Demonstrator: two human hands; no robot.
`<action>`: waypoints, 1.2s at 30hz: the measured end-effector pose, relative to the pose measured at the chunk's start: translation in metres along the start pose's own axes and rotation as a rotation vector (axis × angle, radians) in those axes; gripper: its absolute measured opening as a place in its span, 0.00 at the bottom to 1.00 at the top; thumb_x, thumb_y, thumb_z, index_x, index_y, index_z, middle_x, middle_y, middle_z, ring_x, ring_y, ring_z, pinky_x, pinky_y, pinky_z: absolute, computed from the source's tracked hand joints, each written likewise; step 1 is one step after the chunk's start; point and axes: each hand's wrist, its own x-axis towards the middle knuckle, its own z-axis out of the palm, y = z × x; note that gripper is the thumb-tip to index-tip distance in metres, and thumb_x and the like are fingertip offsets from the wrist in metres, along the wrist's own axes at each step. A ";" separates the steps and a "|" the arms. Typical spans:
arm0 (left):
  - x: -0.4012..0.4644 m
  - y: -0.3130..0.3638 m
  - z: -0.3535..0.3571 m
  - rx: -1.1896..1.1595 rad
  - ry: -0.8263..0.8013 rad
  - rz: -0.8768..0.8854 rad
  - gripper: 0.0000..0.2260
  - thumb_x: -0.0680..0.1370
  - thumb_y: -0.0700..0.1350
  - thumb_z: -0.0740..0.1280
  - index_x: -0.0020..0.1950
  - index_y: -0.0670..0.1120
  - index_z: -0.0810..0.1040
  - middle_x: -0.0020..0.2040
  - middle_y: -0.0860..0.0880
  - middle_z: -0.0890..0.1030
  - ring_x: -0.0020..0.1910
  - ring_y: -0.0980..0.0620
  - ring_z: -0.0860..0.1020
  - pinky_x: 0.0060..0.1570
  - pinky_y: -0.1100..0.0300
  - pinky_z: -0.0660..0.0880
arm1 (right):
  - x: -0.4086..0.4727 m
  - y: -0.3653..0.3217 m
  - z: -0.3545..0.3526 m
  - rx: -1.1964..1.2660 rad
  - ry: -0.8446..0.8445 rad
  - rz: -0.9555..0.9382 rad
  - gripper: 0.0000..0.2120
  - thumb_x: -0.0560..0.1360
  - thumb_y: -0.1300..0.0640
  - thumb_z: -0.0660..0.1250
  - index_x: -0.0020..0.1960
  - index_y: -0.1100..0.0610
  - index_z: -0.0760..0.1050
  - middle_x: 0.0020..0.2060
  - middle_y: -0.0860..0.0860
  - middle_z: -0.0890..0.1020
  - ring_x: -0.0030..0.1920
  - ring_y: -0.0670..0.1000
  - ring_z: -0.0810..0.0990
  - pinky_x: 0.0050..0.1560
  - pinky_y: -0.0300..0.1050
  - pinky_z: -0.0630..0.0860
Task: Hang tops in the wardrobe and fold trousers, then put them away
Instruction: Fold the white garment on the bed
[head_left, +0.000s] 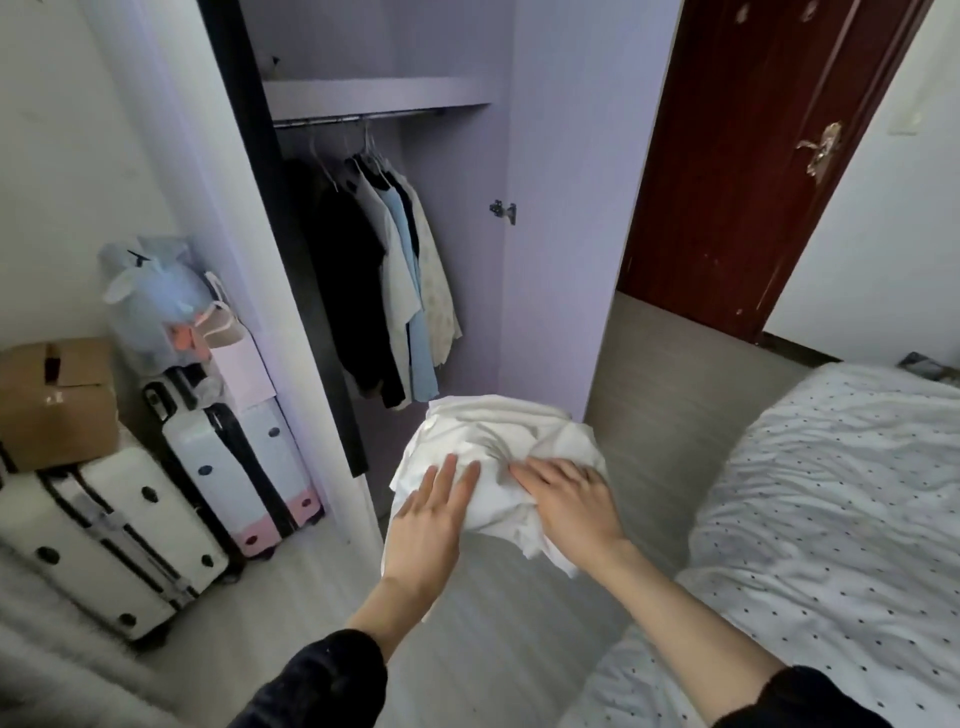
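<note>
While both hands are out in front of the open wardrobe (545, 218), a bunched white garment (498, 441) sits between them, held up over the floor just below the hanging clothes. Left hand (434, 512) lies flat on the cloth w/ fingers straight and together, more pressing than gripping. Right hand (569, 501) rests on the other side, fingers mostly straight too; can't tell if the thumb is hooked under the fabric, it's hidden. Both sleeves are dark. Inside the wardrobe a rail (358, 117) carries a few tops (400, 270) on hangers: black, pale blue, cream, all pushed close together. Left of the wardrobe are white suitcases (104, 530) w/ black dots, a cardboard box (57, 400) on top of one, and a blue plush toy (156, 296). Bed (841, 493) w/ dotted sheet is on the right, dark red door (737, 171) behind it. No readable brand or writing anywhere, too blurry tbh.
</note>
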 end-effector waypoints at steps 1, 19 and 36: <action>0.020 -0.006 0.001 0.009 0.003 0.016 0.32 0.76 0.34 0.58 0.77 0.53 0.53 0.77 0.47 0.55 0.74 0.45 0.60 0.64 0.53 0.69 | 0.018 0.004 0.001 -0.014 0.006 0.012 0.26 0.61 0.50 0.51 0.48 0.51 0.83 0.41 0.48 0.85 0.37 0.52 0.83 0.31 0.49 0.79; 0.565 -0.037 -0.140 0.502 0.460 0.109 0.35 0.75 0.34 0.59 0.77 0.53 0.49 0.78 0.46 0.51 0.76 0.45 0.51 0.72 0.43 0.41 | 0.515 0.206 -0.047 0.103 0.597 0.050 0.21 0.70 0.62 0.58 0.60 0.57 0.79 0.53 0.55 0.83 0.50 0.58 0.82 0.52 0.58 0.74; 0.819 -0.245 -0.306 0.599 0.521 -0.350 0.35 0.74 0.47 0.68 0.75 0.53 0.50 0.74 0.45 0.58 0.71 0.42 0.62 0.64 0.42 0.62 | 0.970 0.153 -0.113 0.271 0.341 -0.455 0.24 0.78 0.49 0.62 0.73 0.46 0.64 0.73 0.51 0.64 0.73 0.54 0.61 0.70 0.54 0.61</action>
